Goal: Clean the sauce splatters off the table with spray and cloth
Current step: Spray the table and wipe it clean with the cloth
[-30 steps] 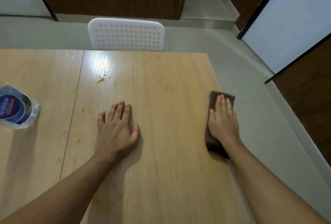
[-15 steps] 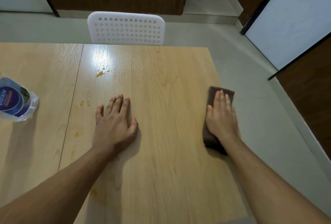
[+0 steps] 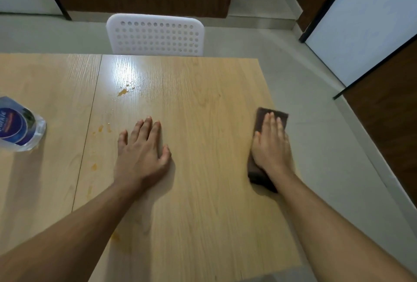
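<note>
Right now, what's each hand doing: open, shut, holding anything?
Left hand: open, flat on the table, holding nothing.
Right hand: open, fingers straight, pressing the cloth.

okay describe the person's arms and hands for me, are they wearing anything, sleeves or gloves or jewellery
Both forearms are bare as far as the picture shows, with no sleeve in view. The left hand and right hand wear no gloves. No watch, bracelet or ring is visible on either.

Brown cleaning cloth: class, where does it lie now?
Head view: the brown cleaning cloth lies at the wooden table's right edge, pressed flat under the right hand.
</note>
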